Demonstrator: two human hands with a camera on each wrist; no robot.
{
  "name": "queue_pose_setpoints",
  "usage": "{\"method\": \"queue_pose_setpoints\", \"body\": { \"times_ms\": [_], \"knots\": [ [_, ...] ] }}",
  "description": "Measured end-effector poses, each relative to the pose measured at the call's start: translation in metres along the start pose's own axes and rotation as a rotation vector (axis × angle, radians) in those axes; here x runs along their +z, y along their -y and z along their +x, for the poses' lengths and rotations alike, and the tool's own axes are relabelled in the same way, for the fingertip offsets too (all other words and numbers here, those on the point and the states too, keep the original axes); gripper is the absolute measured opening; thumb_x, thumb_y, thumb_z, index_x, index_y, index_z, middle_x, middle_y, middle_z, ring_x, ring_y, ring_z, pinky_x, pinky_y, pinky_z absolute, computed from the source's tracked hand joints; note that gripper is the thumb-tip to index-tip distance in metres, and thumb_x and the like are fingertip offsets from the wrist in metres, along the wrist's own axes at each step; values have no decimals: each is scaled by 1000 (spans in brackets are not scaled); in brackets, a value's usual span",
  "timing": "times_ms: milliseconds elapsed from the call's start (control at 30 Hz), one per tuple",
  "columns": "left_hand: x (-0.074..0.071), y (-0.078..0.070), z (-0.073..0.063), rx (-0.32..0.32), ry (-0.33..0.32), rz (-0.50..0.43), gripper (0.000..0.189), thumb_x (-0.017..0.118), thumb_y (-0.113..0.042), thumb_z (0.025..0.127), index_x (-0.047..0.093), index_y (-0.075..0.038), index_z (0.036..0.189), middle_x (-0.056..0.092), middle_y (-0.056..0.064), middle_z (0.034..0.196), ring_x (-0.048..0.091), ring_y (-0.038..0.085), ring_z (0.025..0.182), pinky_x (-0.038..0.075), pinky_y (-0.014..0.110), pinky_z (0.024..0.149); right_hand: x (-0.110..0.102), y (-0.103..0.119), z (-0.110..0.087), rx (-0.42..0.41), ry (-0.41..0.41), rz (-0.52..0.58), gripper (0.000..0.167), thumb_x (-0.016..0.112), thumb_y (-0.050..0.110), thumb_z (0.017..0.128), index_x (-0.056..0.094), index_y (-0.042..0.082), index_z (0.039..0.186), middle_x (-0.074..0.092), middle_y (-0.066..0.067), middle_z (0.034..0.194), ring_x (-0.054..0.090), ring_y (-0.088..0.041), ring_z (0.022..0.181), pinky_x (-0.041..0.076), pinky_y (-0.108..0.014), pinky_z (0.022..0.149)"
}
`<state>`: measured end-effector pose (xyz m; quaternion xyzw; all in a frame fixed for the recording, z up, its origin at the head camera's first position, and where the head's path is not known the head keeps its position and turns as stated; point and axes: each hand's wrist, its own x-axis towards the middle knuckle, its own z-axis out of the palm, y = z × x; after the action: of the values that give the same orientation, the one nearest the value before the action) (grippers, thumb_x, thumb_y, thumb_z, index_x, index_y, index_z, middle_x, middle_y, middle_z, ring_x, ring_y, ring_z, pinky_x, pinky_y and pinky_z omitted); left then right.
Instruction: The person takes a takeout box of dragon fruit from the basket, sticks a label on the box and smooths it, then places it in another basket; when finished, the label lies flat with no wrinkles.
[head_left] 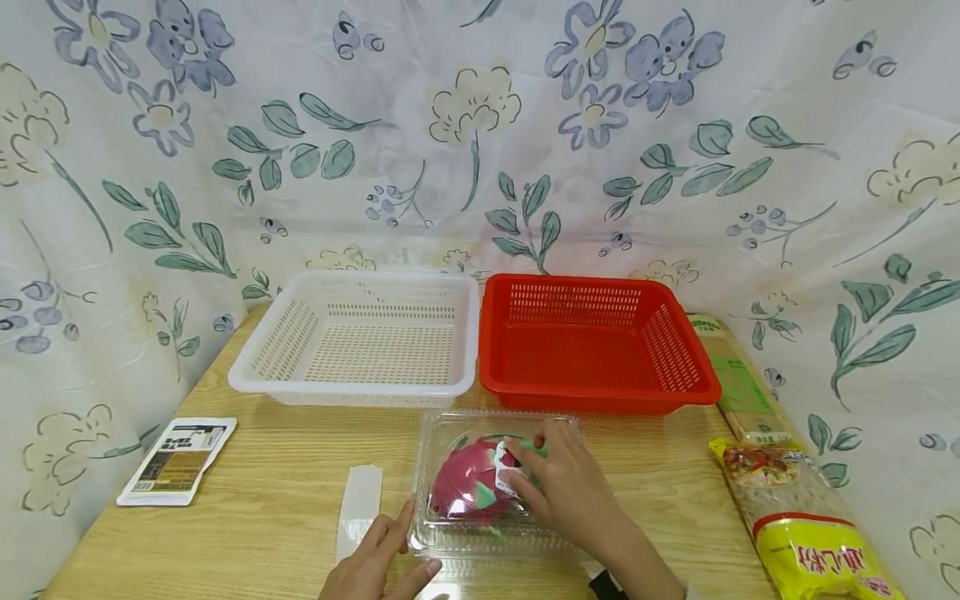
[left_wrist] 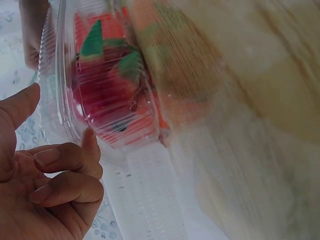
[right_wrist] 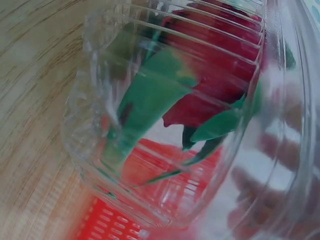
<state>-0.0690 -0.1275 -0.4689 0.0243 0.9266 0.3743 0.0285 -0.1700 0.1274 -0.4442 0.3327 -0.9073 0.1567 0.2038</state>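
A clear plastic clamshell box (head_left: 442,433) sits at the front middle of the table with a red dragon fruit (head_left: 468,479) inside, its green leaf tips showing. On top of the lid is a small white label (head_left: 504,475) with print. My right hand (head_left: 566,483) reaches over the box from the right, index finger and thumb spread and touching the label. Beside the front left corner of the box, my left hand (head_left: 375,562) has its fingertips at the rim. In the left wrist view, the left hand's fingers (left_wrist: 70,157) are loosely bent near the box wall (left_wrist: 62,100).
A white basket (head_left: 352,387) and a red basket (head_left: 600,400) stand behind the box. A white paper strip (head_left: 362,500) lies left of it, with a flat pouch (head_left: 178,462) farther left. Bagged noodles (head_left: 806,517) and a green-labelled pack (head_left: 742,383) line the right edge.
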Motion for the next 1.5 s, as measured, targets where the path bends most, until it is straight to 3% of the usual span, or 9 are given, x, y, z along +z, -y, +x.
{"method": "queue_pose_setpoints", "body": {
  "times_ms": [433, 600, 867, 1200, 1367, 1500],
  "knots": [
    [2, 1, 0, 11, -11, 12, 74, 68, -44, 90, 44, -8, 149, 42, -9, 92, 25, -1, 52, 29, 19, 45, -4, 6, -1, 74, 56, -5, 69, 61, 72, 83, 72, 17, 123, 44, 3, 95, 42, -14, 94, 47, -36, 89],
    [2, 1, 0, 11, -4, 13, 74, 68, -45, 90, 43, -8, 150, 41, -9, 92, 24, -1, 51, 29, 19, 44, -6, 7, -3, 114, 96, 9, 83, 53, 81, 80, 68, 16, 129, 45, 1, 98, 45, -17, 99, 44, -50, 104],
    [2, 2, 1, 16, 6, 17, 75, 68, -45, 90, 42, -7, 150, 41, -9, 92, 24, -2, 51, 29, 18, 44, -16, 4, -7, 220, 129, 15, 99, 51, 84, 78, 49, 14, 147, 54, -6, 119, 49, -21, 107, 48, -45, 96],
    [2, 3, 1, 9, 19, 21, 78, 68, -47, 89, 40, -8, 151, 41, -9, 93, 24, -1, 51, 28, 19, 44, -24, -8, -28, 308, 114, -24, 103, 62, 77, 77, 41, 7, 150, 53, -10, 118, 52, -22, 101, 48, -42, 89],
    [-1, 1, 2, -5, 14, 43, 83, 69, -51, 87, 38, -10, 152, 44, -9, 94, 27, -1, 52, 30, 20, 45, -27, -7, -39, 388, 159, 35, 102, 63, 79, 75, 36, 20, 154, 50, -9, 119, 52, -23, 100, 49, -44, 85],
    [-2, 0, 3, -15, 21, 45, 85, 69, -53, 86, 37, -11, 153, 44, -9, 93, 28, 0, 51, 31, 21, 45, -26, -4, -41, 299, 144, 15, 92, 60, 78, 77, 32, 37, 155, 50, -13, 125, 49, -26, 111, 47, -49, 90]
  ]
}}
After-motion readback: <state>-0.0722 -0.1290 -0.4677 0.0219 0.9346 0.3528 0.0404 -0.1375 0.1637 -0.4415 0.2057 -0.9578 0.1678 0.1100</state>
